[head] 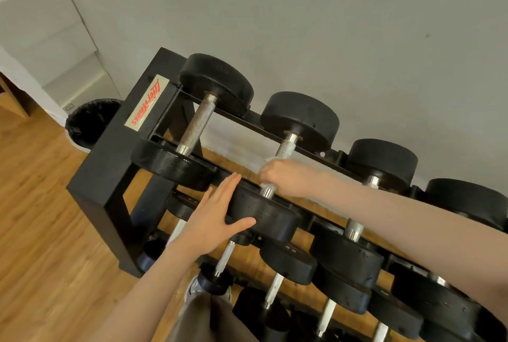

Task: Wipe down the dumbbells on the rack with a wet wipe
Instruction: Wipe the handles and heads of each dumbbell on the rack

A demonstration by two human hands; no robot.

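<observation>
Your right hand [286, 178] curls round the wipe [270, 160] on the second top-row dumbbell's handle [284, 148] to scrub it, while your flat, open left hand [213, 220] steadies its near head [264, 215] on the rack [107, 165].

Dumbbells [299, 132] on rack [110, 154], bin [88, 121] left.

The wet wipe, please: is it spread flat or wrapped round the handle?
Wrapped: the right hand grips the wipe around the second dumbbell's handle.
</observation>
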